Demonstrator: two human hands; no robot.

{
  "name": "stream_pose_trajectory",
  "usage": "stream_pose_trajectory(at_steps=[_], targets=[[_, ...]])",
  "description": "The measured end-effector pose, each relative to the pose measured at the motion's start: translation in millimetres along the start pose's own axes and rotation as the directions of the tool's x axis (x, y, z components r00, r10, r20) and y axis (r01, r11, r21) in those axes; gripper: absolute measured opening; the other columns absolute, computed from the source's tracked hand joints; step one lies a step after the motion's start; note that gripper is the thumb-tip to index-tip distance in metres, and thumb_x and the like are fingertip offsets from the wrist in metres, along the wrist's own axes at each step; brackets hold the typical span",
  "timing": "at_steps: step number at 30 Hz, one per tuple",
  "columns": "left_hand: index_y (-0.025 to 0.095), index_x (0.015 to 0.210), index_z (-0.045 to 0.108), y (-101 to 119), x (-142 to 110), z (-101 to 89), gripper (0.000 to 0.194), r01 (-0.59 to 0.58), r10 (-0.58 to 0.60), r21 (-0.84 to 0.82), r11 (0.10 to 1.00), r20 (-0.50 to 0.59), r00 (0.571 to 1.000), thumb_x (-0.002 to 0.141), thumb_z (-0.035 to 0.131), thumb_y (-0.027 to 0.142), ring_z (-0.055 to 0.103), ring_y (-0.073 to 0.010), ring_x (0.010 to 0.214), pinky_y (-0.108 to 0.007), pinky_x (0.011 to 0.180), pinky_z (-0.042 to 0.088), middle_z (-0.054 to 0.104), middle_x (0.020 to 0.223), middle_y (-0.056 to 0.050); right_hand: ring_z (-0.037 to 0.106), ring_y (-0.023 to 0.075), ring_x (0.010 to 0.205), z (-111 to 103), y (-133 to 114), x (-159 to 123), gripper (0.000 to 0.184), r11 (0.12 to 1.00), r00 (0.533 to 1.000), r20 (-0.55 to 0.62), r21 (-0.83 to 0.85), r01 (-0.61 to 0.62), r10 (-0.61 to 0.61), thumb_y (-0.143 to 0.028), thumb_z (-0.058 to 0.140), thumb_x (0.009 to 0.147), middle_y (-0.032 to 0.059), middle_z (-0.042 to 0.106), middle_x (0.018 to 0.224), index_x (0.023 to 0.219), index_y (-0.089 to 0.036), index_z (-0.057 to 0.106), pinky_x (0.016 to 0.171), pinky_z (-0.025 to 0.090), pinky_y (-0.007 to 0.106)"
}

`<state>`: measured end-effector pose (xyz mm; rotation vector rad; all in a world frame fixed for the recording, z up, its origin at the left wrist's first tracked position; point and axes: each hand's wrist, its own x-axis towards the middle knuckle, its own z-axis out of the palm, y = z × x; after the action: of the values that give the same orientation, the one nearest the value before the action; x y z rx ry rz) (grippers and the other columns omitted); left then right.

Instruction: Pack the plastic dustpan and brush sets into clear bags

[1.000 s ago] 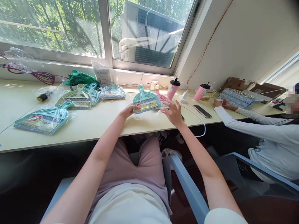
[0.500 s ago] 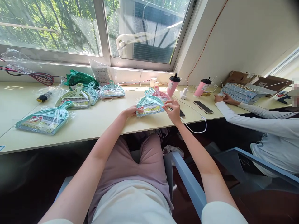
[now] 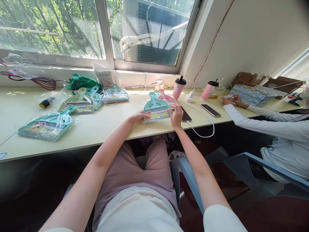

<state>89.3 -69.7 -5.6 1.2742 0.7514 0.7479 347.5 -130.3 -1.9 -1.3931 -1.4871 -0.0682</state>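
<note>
Between my two hands is a teal mini dustpan and brush set (image 3: 156, 108) with a printed card across its front, held tilted up above the table's front part. My left hand (image 3: 138, 117) grips its lower left corner, thumb on the front. On its right edge my right hand (image 3: 176, 115) is closed, fingers at the side. Directly behind stands a pink dustpan set (image 3: 166, 97), partly hidden. To the left lie more wrapped sets: a teal one (image 3: 48, 125) near the front, an olive-green one (image 3: 78, 102), and further teal ones (image 3: 116, 93) toward the window.
A black phone (image 3: 185, 114) with a white cable lies beside my right hand; another phone (image 3: 210, 110) is farther right. Two pink cups (image 3: 178, 88) stand at the back. A screwdriver-like tool (image 3: 46, 102) lies left. At right, a co-worker's hands (image 3: 233, 100) are near blue boxes (image 3: 252, 95).
My right hand has shifted slightly left and lower, closing more fully on the dustpan set's right edge. The set now stands a little more upright, and more of the phone behind shows.
</note>
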Motion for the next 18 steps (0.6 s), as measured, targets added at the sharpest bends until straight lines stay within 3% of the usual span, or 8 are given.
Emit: stream_pose_trajectory(at_steps=[3, 5, 10, 15, 18], targets=[[0.017, 0.109, 0.068, 4, -4, 1.9, 0.060, -0.011, 0.011, -0.009, 1.000, -0.011, 1.000, 0.056, 0.097, 0.016, 0.075, -0.0235, 0.088, -0.035, 0.080, 0.062, 0.077, 0.101, -0.009, 0.065, 0.0267, 0.122, 2, -1, 0, 0.033, 0.964, 0.987, 0.097, 0.220, -0.150, 0.131, -0.040, 0.064, 0.098, 0.0124, 0.067, 0.135, 0.128, -0.026, 0.065, 0.109, 0.051, 0.045], [0.018, 0.113, 0.068, 6, -6, 1.8, 0.065, -0.021, 0.021, -0.007, 1.000, -0.012, 1.000, 0.055, 0.097, 0.016, 0.076, -0.0259, 0.091, -0.036, 0.081, 0.063, 0.078, 0.102, -0.008, 0.067, 0.0258, 0.118, 4, -1, 1, 0.041, 0.889, 0.957, 0.170, 0.361, -0.282, 0.234, -0.041, 0.069, 0.094, 0.0091, 0.073, 0.121, 0.132, -0.027, 0.065, 0.104, 0.055, 0.041], [0.018, 0.112, 0.069, 7, -6, -2.7, 0.065, 0.012, -0.012, 0.039, 0.999, 0.009, 1.000, 0.054, 0.098, 0.018, 0.077, -0.0279, 0.095, -0.039, 0.085, 0.063, 0.078, 0.105, -0.010, 0.073, 0.0247, 0.102, 15, 1, 2, 0.039, 0.684, 0.851, 0.326, 0.507, -0.524, 0.411, -0.045, 0.074, 0.088, 0.0043, 0.078, 0.089, 0.117, -0.019, 0.076, 0.086, 0.063, 0.035], [0.018, 0.102, 0.069, 4, -3, -5.9, 0.059, 0.033, -0.028, 0.097, 0.995, -0.050, 0.998, 0.053, 0.101, 0.028, 0.076, -0.0235, 0.088, -0.030, 0.074, 0.061, 0.078, 0.100, -0.009, 0.074, 0.0219, 0.089, 29, 4, -4, 0.034, 0.597, 0.812, 0.315, 0.557, -0.578, 0.491, -0.043, 0.074, 0.085, 0.0026, 0.077, 0.083, 0.108, -0.018, 0.079, 0.077, 0.065, 0.033], [0.019, 0.112, 0.070, 8, -5, -5.3, 0.065, 0.012, -0.018, 0.104, 0.994, 0.058, 0.998, 0.067, 0.092, 0.060, 0.077, -0.0272, 0.088, -0.034, 0.074, 0.062, 0.078, 0.106, -0.013, 0.072, 0.0209, 0.086, 32, 7, -6, 0.031, 0.585, 0.799, 0.284, 0.559, -0.588, 0.531, -0.042, 0.073, 0.085, 0.0023, 0.076, 0.083, 0.105, -0.019, 0.079, 0.075, 0.065, 0.031]])
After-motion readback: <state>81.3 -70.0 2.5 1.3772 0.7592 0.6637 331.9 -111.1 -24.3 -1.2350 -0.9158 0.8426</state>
